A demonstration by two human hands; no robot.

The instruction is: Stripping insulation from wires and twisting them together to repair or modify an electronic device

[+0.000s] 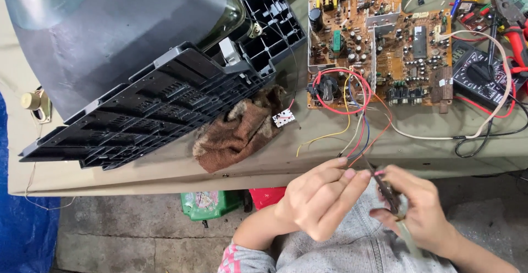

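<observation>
My left hand [324, 196] pinches a bundle of coloured wires [357, 132] just below the table's front edge. The wires run up to a brown circuit board [379, 44] lying flat on the table. My right hand [415, 209] grips a small dark tool [388, 190] whose tip meets the wire ends held by the left fingers. Both hands are close together above my lap in a grey garment.
A large black television shell with its picture tube [137, 58] lies on the left of the table. A brown rag [239, 130] rests beside it. A multimeter [478, 75], red-handled pliers [514, 25] and cables sit at the right. A green box [209, 204] stands on the floor.
</observation>
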